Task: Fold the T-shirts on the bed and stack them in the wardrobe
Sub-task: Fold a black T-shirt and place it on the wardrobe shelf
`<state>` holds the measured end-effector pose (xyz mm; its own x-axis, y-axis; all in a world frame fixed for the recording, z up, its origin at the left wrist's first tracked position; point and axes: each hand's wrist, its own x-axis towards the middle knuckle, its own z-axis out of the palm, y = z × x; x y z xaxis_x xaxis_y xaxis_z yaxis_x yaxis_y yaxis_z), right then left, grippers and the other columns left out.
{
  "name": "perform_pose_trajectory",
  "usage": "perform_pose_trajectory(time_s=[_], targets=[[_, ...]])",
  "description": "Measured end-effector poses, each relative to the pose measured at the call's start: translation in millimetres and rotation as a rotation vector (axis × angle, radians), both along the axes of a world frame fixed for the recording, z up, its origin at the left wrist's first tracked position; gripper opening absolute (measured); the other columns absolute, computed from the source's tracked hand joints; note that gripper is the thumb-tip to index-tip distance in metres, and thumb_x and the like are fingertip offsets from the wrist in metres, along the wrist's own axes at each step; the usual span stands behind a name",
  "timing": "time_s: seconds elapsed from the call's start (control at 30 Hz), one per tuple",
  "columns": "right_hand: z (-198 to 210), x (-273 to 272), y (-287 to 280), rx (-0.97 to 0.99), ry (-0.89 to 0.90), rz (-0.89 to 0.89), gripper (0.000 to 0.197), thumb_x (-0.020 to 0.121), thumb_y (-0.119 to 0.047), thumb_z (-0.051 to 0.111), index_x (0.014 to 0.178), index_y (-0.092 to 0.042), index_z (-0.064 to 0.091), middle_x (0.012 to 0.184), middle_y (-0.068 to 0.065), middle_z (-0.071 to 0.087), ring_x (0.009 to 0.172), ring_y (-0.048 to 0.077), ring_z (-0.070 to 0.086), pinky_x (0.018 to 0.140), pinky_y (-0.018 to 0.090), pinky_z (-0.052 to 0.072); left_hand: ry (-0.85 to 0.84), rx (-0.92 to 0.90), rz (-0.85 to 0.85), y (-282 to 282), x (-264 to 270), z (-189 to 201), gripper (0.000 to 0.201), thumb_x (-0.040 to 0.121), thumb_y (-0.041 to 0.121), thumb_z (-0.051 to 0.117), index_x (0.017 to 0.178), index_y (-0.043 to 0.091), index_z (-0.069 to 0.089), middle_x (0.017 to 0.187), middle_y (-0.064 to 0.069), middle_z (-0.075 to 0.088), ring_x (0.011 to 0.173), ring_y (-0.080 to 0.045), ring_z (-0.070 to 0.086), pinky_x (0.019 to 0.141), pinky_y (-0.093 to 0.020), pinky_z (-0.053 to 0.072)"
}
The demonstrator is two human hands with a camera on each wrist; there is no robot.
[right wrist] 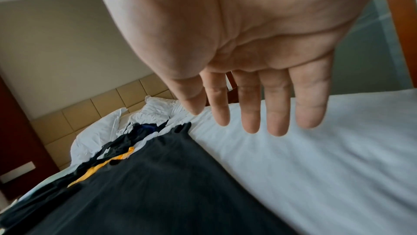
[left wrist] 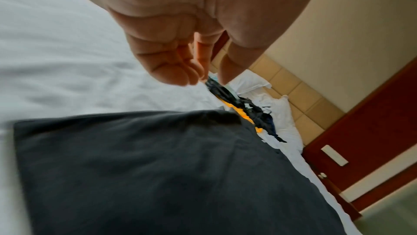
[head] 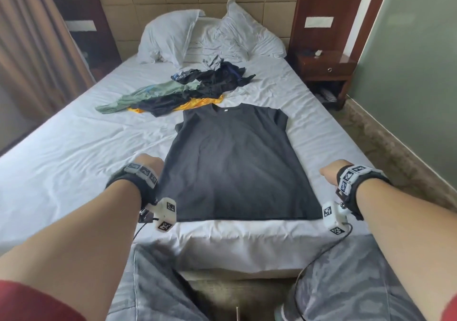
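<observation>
A dark grey T-shirt lies flat on the white bed, collar toward the pillows, sleeves tucked in, hem at the foot edge. My left hand hovers at the shirt's left edge. In the left wrist view my left hand has loosely curled fingers and holds nothing, just above the sheet beside the T-shirt. My right hand is off the shirt's right edge. The right wrist view shows my right hand with straight, spread fingers over bare sheet next to the T-shirt.
A loose pile of clothes in green, black and yellow lies beyond the shirt's collar. Two crumpled pillows sit against the padded headboard. A wooden nightstand stands right of the bed. Curtains hang at the left.
</observation>
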<state>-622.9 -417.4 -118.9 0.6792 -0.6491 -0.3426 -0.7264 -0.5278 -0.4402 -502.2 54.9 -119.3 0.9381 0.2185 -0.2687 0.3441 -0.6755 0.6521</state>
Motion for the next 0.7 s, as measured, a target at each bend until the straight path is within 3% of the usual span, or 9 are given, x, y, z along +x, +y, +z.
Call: perform_pose_trajectory(time_s=[0.07, 0.13, 0.2, 0.27, 0.37, 0.53, 0.63, 0.7], targets=[[4, 19, -14, 0.04, -0.017, 0.006, 0.038, 0.095, -0.037, 0.056, 0.104, -0.001, 0.063, 0.107, 0.019, 0.068, 0.1, 0.035, 0.066, 0.09, 0.037, 0.052, -0.079, -0.059, -0.034, -26, 21, 16, 0.021, 0.082, 0.008, 0.056, 0.09, -0.002, 0.071, 0.107, -0.035, 0.067, 0.103, -0.05, 0.067, 0.085, -0.057, 0.058], [-1, 38, -28, 0.139, -0.062, -0.018, 0.046, 0.088, -0.042, 0.059, 0.103, 0.0, 0.067, 0.099, 0.021, 0.072, 0.089, 0.038, 0.071, 0.076, 0.035, 0.053, -0.176, -0.086, -0.06, -65, 35, 36, 0.014, 0.075, 0.014, 0.054, 0.075, 0.011, 0.068, 0.092, -0.028, 0.072, 0.092, -0.045, 0.071, 0.083, -0.055, 0.06], [-12, 58, -40, 0.22, -0.118, -0.072, 0.046, 0.094, -0.044, 0.058, 0.1, 0.0, 0.068, 0.094, 0.02, 0.073, 0.074, 0.035, 0.069, 0.064, 0.033, 0.048, -0.231, -0.035, -0.132, -104, 57, 39, 0.016, 0.08, 0.019, 0.053, 0.081, 0.027, 0.066, 0.096, -0.012, 0.072, 0.083, -0.032, 0.071, 0.081, -0.04, 0.06], [-15, 75, -48, 0.251, -0.127, -0.068, 0.043, 0.098, -0.04, 0.056, 0.096, 0.002, 0.067, 0.088, 0.018, 0.07, 0.067, 0.032, 0.064, 0.059, 0.031, 0.046, -0.261, 0.054, -0.196, -136, 74, 39, 0.02, 0.079, 0.026, 0.051, 0.086, 0.04, 0.065, 0.107, -0.001, 0.067, 0.075, -0.019, 0.068, 0.076, -0.028, 0.055], [-32, 111, -62, 0.343, -0.112, -0.065, 0.027, 0.098, -0.032, 0.054, 0.087, -0.008, 0.059, 0.072, 0.012, 0.053, 0.048, 0.022, 0.047, 0.045, 0.023, 0.034, -0.262, 0.187, -0.393, -185, 106, 34, 0.022, 0.086, 0.019, 0.052, 0.09, 0.038, 0.062, 0.105, 0.006, 0.066, 0.084, -0.017, 0.063, 0.081, -0.027, 0.05], [-62, 186, -86, 0.409, -0.132, -0.075, 0.017, 0.091, -0.024, 0.057, 0.079, -0.012, 0.057, 0.066, 0.011, 0.054, 0.052, 0.023, 0.049, 0.051, 0.029, 0.04, -0.2, 0.305, -0.614, -253, 160, 5, 0.025, 0.088, 0.017, 0.05, 0.099, 0.035, 0.061, 0.113, 0.007, 0.061, 0.106, -0.023, 0.062, 0.097, -0.037, 0.051], [-70, 234, -98, 0.396, -0.173, -0.088, 0.03, 0.078, -0.036, 0.059, 0.077, -0.007, 0.064, 0.065, 0.012, 0.059, 0.056, 0.027, 0.055, 0.058, 0.037, 0.046, -0.13, 0.274, -0.636, -282, 187, -14, 0.035, 0.087, 0.02, 0.05, 0.115, 0.035, 0.064, 0.121, 0.008, 0.066, 0.112, -0.021, 0.063, 0.099, -0.037, 0.051], [-73, 264, -102, 0.409, -0.205, -0.083, 0.04, 0.079, -0.045, 0.06, 0.081, -0.005, 0.067, 0.068, 0.011, 0.06, 0.059, 0.027, 0.055, 0.062, 0.037, 0.047, -0.085, 0.261, -0.645, -301, 206, -23, 0.04, 0.089, 0.023, 0.05, 0.124, 0.038, 0.062, 0.126, 0.006, 0.066, 0.115, -0.023, 0.063, 0.1, -0.037, 0.052]])
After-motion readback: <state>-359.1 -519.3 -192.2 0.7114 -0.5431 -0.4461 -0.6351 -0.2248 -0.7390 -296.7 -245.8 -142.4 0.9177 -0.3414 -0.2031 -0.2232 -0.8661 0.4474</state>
